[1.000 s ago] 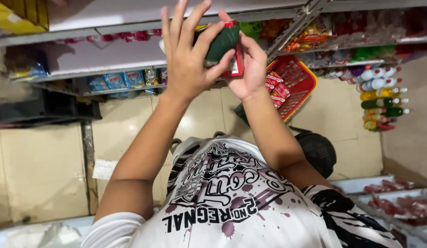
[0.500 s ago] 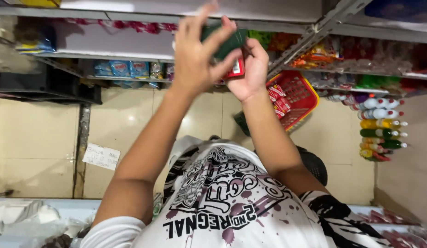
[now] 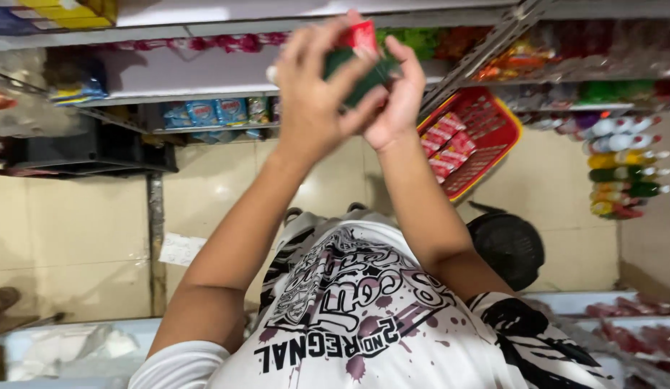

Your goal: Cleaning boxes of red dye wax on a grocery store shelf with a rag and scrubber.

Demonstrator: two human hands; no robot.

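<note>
Raised higher, both arms; left hand (image 3: 313, 108) and right hand (image 3: 399, 101) clasp green packet (image 3: 360, 72).

- red wire basket (image 3: 493, 137) right of centre, holding a row of small red-and-white packets (image 3: 446, 144)
- colourful bottles (image 3: 626, 173) lying in a stack at the far right, green, yellow and white ones
- blue packets (image 3: 205, 113) lined up on a shelf (image 3: 169, 97) in the upper left
- yellow boxes (image 3: 68, 11) in the top left corner
- beige tiled floor (image 3: 75, 230) across the left side
- round black thing (image 3: 507, 248) low right of centre, can't tell what it is
</note>
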